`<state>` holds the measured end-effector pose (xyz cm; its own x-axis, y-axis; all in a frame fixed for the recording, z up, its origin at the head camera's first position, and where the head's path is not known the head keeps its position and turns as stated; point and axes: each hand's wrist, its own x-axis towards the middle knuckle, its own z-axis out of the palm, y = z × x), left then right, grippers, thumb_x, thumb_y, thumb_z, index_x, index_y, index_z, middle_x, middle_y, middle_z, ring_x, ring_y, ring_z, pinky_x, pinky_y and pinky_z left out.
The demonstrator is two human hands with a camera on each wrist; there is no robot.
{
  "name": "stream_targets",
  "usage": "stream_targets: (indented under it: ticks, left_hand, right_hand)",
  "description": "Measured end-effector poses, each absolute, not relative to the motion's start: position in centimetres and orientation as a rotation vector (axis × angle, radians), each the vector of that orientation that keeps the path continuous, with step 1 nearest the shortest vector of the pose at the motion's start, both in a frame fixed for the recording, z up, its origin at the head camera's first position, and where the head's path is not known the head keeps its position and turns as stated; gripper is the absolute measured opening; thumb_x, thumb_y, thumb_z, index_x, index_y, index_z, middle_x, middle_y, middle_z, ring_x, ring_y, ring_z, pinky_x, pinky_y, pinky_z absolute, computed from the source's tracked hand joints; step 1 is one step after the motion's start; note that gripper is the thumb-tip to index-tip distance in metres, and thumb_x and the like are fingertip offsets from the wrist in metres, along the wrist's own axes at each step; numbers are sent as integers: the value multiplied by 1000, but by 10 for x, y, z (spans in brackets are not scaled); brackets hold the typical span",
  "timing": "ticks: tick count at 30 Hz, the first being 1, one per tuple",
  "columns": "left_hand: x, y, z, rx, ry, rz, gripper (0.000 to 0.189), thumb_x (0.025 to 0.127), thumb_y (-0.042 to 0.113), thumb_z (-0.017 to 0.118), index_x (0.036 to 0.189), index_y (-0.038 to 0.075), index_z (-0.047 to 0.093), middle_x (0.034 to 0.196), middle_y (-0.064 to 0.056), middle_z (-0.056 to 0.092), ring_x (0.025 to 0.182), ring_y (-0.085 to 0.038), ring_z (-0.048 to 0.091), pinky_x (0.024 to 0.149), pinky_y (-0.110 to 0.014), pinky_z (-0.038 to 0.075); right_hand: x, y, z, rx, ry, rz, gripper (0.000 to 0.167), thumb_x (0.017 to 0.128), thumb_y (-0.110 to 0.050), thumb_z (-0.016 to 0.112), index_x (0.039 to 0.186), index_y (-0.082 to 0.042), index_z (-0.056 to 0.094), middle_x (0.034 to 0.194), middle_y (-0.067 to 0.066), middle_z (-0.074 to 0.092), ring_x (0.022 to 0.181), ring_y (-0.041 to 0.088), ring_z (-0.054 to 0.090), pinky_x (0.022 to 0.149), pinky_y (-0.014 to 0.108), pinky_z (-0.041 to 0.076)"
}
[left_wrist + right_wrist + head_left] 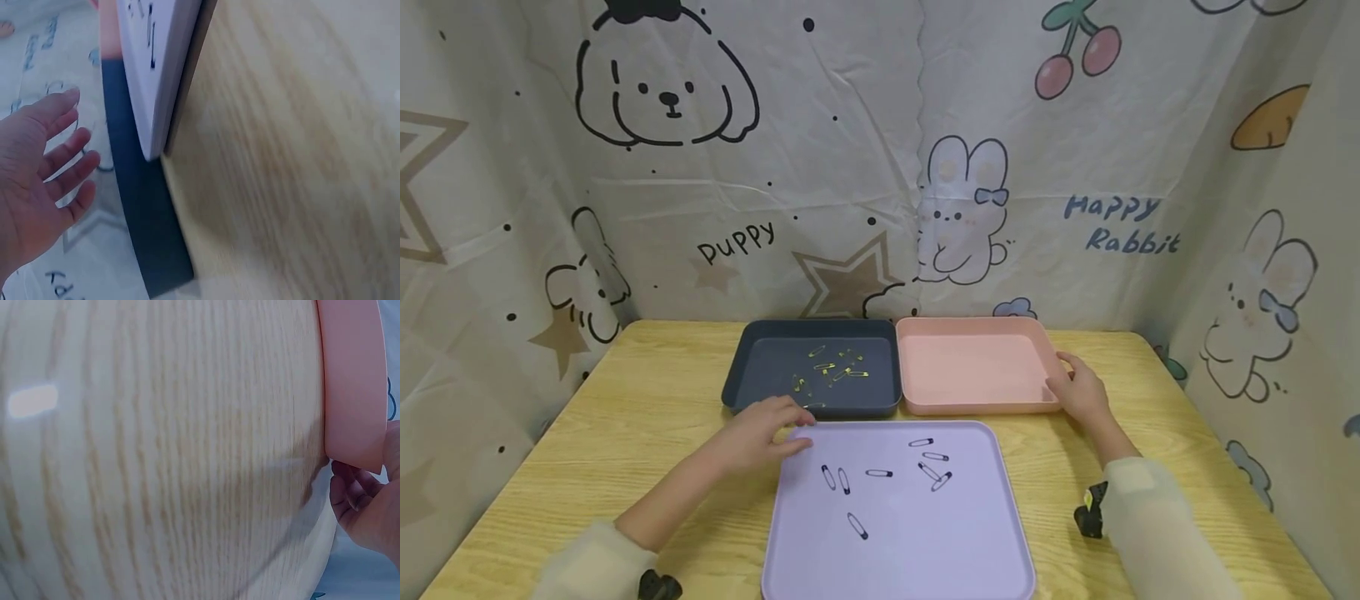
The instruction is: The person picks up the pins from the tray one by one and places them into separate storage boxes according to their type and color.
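My left hand (pixel 766 435) hovers by the upper left corner of a lavender tray (pixel 895 575), its fingers relaxed and holding nothing; the left wrist view shows the fingers (pixel 72 153) spread apart. Several dark-headed safety pins (pixel 857 527) lie scattered on the lavender tray. At the right end of a pink tray (pixel 977 367), my right hand (pixel 1081 392) grips the rim, thumb over the inner side and fingers outside. The right wrist view shows those fingers (pixel 350 500) curled at the pink tray's corner. Nothing lies in the pink tray.
A dark blue tray (pixel 760 367) with several gold safety pins (pixel 841 375) stands left of the pink tray, touching it. The wooden table (pixel 647 433) is enclosed by a patterned cloth (pixel 842 167) at the back and sides.
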<state>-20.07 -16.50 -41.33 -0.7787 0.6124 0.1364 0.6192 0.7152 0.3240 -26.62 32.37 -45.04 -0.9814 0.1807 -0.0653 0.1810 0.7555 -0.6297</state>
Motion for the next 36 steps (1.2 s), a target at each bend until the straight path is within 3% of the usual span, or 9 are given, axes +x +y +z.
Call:
stream_targets:
  ticks: [5,12,29,36]
  left_hand:
    - [-193,-154,-418,-1188,-2944,-492,19,85,24,66,102,16,67,95,3,61,85,-12,54,74,-31,42]
    - [-190,-143,-428,-1278,-2888,-370,13,82,17,68,95,17,69,89,5,59,85,-11,56,78,-32,46]
    - [-193,-138,-435,-1249,-2923,-367,4,82,19,70,86,20,70,79,7,54,73,-5,46,70,-24,43]
    - [-197,-135,-436,-1241,-2948,-372,3,82,20,70,81,19,67,78,8,54,72,-5,48,70,-25,44]
  right_hand:
    - [-266,324,-450,307,2943,-1059,58,95,-21,45,145,0,24,135,34,38,119,44,42,99,54,37]
    - [-266,324,-451,310,2949,-1047,58,95,-21,43,145,0,24,136,33,38,120,45,41,100,55,37]
    - [-265,323,-450,285,2961,-1052,58,95,-20,45,145,-1,25,135,33,39,121,45,42,99,55,37]
    - [-264,324,-451,265,2976,-1054,58,94,-19,47,145,-1,26,131,34,42,117,45,45,95,54,40]
